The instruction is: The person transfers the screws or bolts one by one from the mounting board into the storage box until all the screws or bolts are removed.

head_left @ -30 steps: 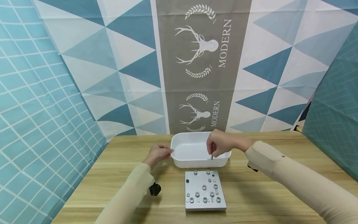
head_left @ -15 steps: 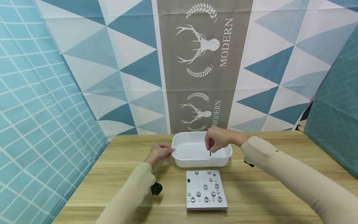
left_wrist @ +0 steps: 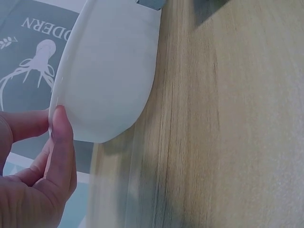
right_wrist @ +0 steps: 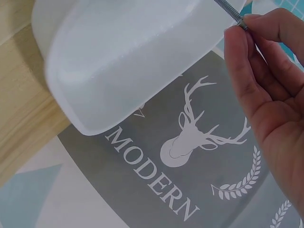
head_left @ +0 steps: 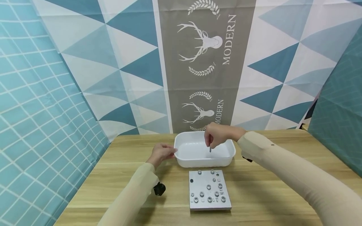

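Observation:
A white plastic basin (head_left: 202, 163) stands at the back of the table. My left hand (head_left: 161, 153) pinches its left rim between thumb and fingers, as the left wrist view also shows. Over the basin's inside is my right hand (head_left: 218, 135), fingertips down. In the right wrist view its thumb and forefinger pinch a threaded screw (right_wrist: 228, 9) near one end. The screw's head is hidden by the fingertips. In front of the basin lies a silver metal plate (head_left: 199, 183) with several socket-head screws seated in it and a few holes and small markings.
The wooden table (head_left: 135, 201) carries the basin and plate. A patterned cloth (head_left: 141, 78) hangs right behind the basin. Blue tiled cloth (head_left: 42, 110) closes the left side, and a teal cloth (head_left: 336, 125) the right.
My right hand has shifted a little left and back over the basin with the screw still pinched. My left hand keeps its hold on the rim. The view has tilted slightly.

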The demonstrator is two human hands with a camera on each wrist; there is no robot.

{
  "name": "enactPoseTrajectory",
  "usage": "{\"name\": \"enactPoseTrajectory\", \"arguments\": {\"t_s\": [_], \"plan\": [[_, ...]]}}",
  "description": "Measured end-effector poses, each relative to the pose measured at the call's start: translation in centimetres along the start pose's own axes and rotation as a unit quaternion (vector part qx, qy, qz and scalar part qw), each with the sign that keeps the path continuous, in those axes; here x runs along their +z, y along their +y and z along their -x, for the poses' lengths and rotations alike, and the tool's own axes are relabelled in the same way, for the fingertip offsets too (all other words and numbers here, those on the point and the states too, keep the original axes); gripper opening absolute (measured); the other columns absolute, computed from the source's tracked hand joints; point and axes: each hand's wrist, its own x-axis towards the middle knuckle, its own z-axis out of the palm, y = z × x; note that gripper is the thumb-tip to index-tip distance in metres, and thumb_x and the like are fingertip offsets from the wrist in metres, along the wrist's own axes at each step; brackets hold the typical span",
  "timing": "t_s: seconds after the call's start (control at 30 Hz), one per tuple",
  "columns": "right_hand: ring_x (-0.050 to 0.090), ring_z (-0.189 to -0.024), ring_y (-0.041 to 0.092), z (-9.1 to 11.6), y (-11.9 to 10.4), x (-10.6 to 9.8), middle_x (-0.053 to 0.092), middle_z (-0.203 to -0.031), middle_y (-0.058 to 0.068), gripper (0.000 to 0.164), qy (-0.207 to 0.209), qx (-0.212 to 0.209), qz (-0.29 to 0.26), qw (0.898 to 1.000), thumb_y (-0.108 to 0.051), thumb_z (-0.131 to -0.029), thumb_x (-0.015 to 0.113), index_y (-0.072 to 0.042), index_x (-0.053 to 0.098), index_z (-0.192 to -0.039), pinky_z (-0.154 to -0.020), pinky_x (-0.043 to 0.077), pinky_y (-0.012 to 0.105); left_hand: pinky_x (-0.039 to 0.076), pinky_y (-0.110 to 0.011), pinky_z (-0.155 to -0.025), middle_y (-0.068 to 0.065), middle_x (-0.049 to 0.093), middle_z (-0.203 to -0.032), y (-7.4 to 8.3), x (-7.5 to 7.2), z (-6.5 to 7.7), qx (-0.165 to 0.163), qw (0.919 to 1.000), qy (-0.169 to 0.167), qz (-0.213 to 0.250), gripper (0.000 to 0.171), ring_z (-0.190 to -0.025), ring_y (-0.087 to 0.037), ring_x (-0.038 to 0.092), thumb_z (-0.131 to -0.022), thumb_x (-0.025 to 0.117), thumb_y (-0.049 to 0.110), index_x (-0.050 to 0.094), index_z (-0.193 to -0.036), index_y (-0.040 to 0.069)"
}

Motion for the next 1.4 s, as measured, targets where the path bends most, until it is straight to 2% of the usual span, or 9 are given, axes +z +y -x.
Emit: {"name": "enactPoseTrajectory", "arguments": {"t_s": [0.17,0.4,0.67,0.93,1.13,1.23,1.4], "plan": [[0.056,-0.058,0.002,-0.8,0.0,-0.2,0.071,-0.068,0.002,0.008,0.0,0.005,0.0,1.0,0.002,-0.073,0.071,-0.005,0.074,-0.072,-0.054,0.049,0.013,0.061,-0.02,-0.063,-0.012,0.067,-0.09,0.0,0.0,0.0,0.0,1.0,0.002,0.003,0.025,-0.06,-0.008,0.062,-0.085,0.074,0.005,0.068,-0.106,-0.007],[0.057,-0.058,0.003,-1.5,0.0,-0.5,0.072,-0.069,0.003,0.007,0.0,0.017,-0.006,1.0,0.004,-0.073,0.071,-0.002,0.075,-0.073,-0.054,0.05,0.014,0.063,-0.026,-0.071,-0.01,0.065,-0.087,0.0,0.1,0.1,0.004,1.0,0.003,0.007,0.024,-0.06,-0.009,0.064,-0.084,0.074,0.005,0.068,-0.105,-0.007],[0.057,-0.061,0.005,-2.6,-0.1,-0.3,0.071,-0.071,0.0,0.013,-0.012,0.039,-0.003,0.999,0.003,-0.076,0.073,-0.01,0.075,-0.072,-0.057,0.052,0.015,0.063,-0.025,-0.068,-0.01,0.066,-0.084,0.1,0.1,0.0,0.013,0.9999,-0.004,0.006,0.023,-0.059,-0.008,0.063,-0.084,0.074,0.004,0.068,-0.103,-0.008],[0.058,-0.058,0.003,-3.4,0.1,0.1,0.072,-0.069,0.004,0.008,-0.008,0.029,-0.007,1.0,0.006,-0.073,0.072,-0.001,0.076,-0.076,-0.055,0.05,0.013,0.064,-0.028,-0.071,-0.01,0.068,-0.082,-0.2,0.1,0.2,0.013,0.9998,-0.007,0.01,0.023,-0.061,-0.01,0.064,-0.084,0.074,0.002,0.068,-0.103,-0.008],[0.058,-0.058,0.004,-3.8,0.5,0.2,0.072,-0.069,0.003,0.009,-0.004,0.043,-0.005,0.999,0.006,-0.074,0.073,-0.003,0.076,-0.075,-0.055,0.051,0.015,0.063,-0.025,-0.065,-0.01,0.067,-0.081,-0.1,-0.1,0.4,0.019,0.9998,-0.003,0.011,0.024,-0.061,-0.01,0.063,-0.084,0.074,0.002,0.067,-0.103,-0.01],[0.058,-0.058,0.005,-4.0,1.0,0.5,0.071,-0.068,0.002,0.012,-0.001,0.051,-0.005,0.999,0.006,-0.073,0.072,-0.005,0.076,-0.073,-0.054,0.051,0.016,0.063,-0.026,-0.067,-0.01,0.067,-0.081,-0.2,-0.1,0.4,0.02,0.9997,-0.004,0.013,0.023,-0.062,-0.011,0.063,-0.083,0.074,0.002,0.067,-0.103,-0.009],[0.059,-0.057,0.005,-4.4,2.0,1.1,0.071,-0.067,0.001,0.011,0.0,0.068,-0.019,0.998,0.007,-0.073,0.071,-0.003,0.076,-0.076,-0.054,0.05,0.016,0.064,-0.027,-0.068,-0.011,0.068,-0.082,-0.3,0.1,0.5,0.021,0.9997,-0.005,0.012,0.022,-0.06,-0.01,0.064,-0.084,0.074,0.002,0.068,-0.102,-0.009]]}}
